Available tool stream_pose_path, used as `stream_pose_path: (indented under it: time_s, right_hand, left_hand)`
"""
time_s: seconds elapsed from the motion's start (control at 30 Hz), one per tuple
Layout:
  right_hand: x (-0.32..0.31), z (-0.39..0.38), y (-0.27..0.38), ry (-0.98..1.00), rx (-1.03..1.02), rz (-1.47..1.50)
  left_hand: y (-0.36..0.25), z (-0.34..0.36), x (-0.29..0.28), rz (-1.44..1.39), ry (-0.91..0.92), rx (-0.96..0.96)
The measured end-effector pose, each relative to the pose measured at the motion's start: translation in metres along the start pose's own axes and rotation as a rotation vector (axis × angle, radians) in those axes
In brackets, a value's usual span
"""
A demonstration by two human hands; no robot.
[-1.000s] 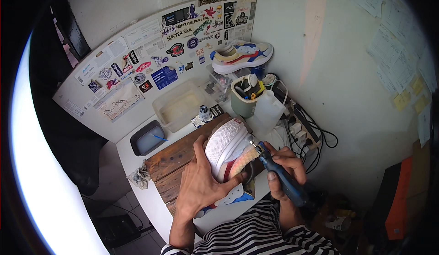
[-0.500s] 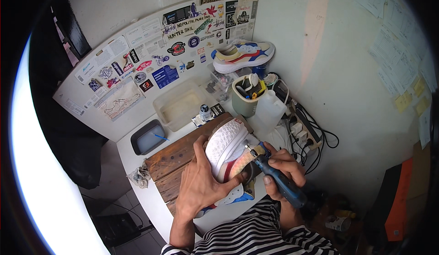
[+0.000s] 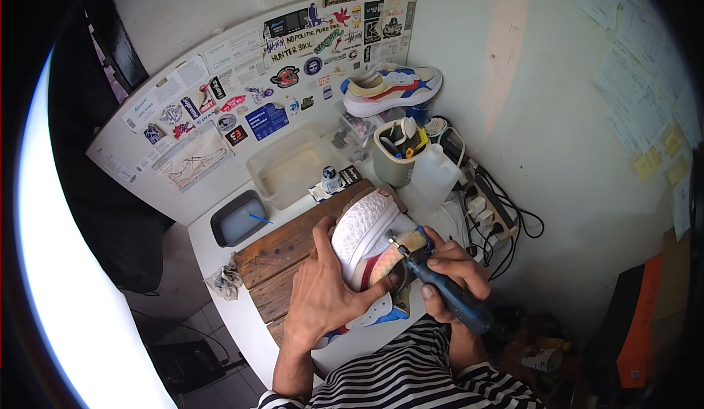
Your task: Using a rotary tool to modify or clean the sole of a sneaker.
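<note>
A sneaker [image 3: 364,227] with a white textured sole and red, blue and cream upper lies tilted on its side, sole facing up and left. My left hand [image 3: 320,297] grips it, fingers behind the sole and thumb pressed over the upper near the shoe opening. In my right hand [image 3: 460,268] is a dark blue rotary tool [image 3: 456,299], its cable end hidden low at the right. The tool's small metal tip meets, or nearly meets, the shoe's side where upper and sole join; exact contact I cannot tell.
Beneath the shoe is a brown wooden board [image 3: 275,253] on a white table. Behind stand a small bottle [image 3: 330,180], a clear tub [image 3: 273,167], a dark tray [image 3: 240,222], a tool bucket [image 3: 392,167] and a white jug [image 3: 434,178]. Another sneaker [image 3: 392,93] sits higher up. Cables [image 3: 506,225] lie right.
The tool's tip has shifted slightly left and down along the shoe's side. Both hands keep their hold, and the shoe stays in nearly the same position.
</note>
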State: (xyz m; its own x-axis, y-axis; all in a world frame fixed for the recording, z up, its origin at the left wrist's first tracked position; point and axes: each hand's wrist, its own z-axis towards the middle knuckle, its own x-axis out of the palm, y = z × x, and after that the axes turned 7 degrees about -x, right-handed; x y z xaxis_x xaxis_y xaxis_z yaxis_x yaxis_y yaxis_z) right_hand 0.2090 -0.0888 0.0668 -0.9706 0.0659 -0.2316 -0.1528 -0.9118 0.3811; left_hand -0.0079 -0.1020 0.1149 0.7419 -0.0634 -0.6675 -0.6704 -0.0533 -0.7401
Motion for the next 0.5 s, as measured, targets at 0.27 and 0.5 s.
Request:
stream_pose_path:
  time_s: [0.27, 0.5]
  right_hand:
    - [0.009, -0.011, -0.006, -0.083, 0.087, 0.092]
    - [0.017, -0.016, -0.005, 0.051, 0.055, 0.078]
  left_hand:
    - [0.014, -0.004, 0.003, 0.034, -0.024, -0.028]
    - [0.022, -0.005, 0.012, 0.049, -0.052, -0.071]
